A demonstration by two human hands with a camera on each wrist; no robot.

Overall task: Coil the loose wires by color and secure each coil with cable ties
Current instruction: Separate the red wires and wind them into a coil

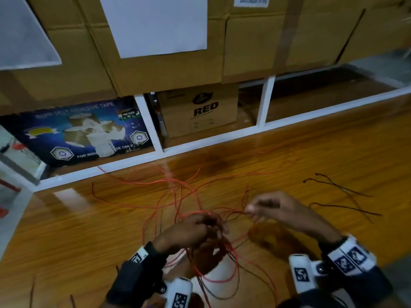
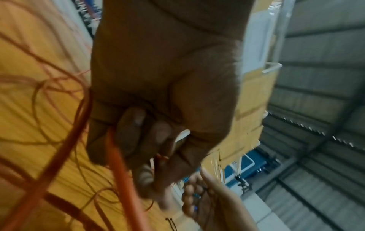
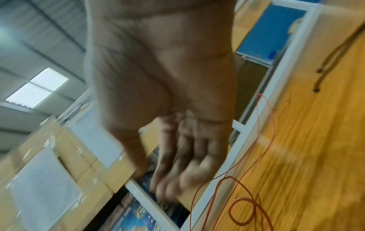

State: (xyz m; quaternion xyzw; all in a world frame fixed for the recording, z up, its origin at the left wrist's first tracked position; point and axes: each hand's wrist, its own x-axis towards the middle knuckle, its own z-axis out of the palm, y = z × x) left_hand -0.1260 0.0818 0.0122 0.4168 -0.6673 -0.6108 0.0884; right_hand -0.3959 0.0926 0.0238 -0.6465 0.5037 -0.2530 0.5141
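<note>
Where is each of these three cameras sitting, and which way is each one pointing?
Head: worn on the head, looks down at the wooden table; both hands show.
Left wrist: looks along the left hand gripping red wires.
Right wrist: looks along the right hand toward stacked boxes.
Shared: all show red wires and the table.

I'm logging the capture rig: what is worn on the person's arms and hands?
Both hands, left and right, are bare. Each wrist carries a black strap with a white cylindrical camera bearing black-and-white square markers. Dark sleeves cover the forearms. The left wrist view shows a bead bracelet on the right wrist.
</note>
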